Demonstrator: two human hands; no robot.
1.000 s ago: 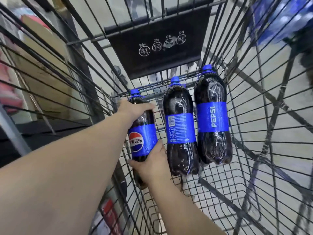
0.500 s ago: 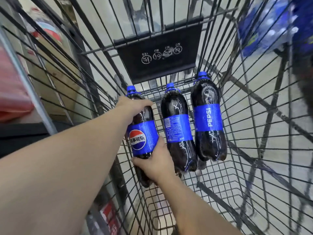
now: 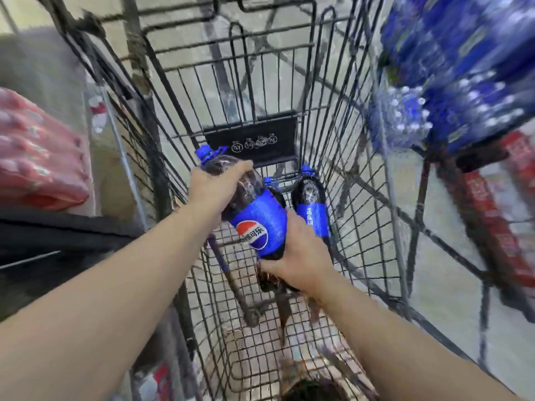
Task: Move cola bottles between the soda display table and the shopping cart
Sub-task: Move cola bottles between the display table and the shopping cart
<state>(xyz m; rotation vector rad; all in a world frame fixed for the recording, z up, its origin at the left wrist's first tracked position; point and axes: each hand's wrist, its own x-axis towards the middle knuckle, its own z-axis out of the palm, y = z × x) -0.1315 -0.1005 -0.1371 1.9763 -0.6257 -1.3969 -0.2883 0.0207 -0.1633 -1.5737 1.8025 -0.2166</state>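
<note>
1. Inside the cart, above its mesh floor, I have one cola bottle held between both hands, clear of the wire as far as I can judge.
2. My left hand is curled over the bottle's shoulder, just below the blue cap; the fingers wrap the far side, so I cannot see their tips.
3. My right hand grips the base end, fingers curled under the dark bottom, thumb side up against the label.
4. The relation that matters: the bottle's long axis runs diagonally, cap far and left, base near and right. It is tilted, neither upright nor flat.
5. Each hand owns one end, so neither needs to reach; the left is the farther one, the right the nearer.
6. Two more bottles lie on the far floor. One is mostly hidden behind the held bottle; the other is just right of it, cap pointing far.
7. My right hand sits very close to that right-hand bottle; I cannot tell if they touch.
8. I judge the next move is a lift out towards a display, which needs the base swung up over the cart's side wall. Blue packs are stacked to the right, red packs to the left; blur hides which table is meant.
</note>
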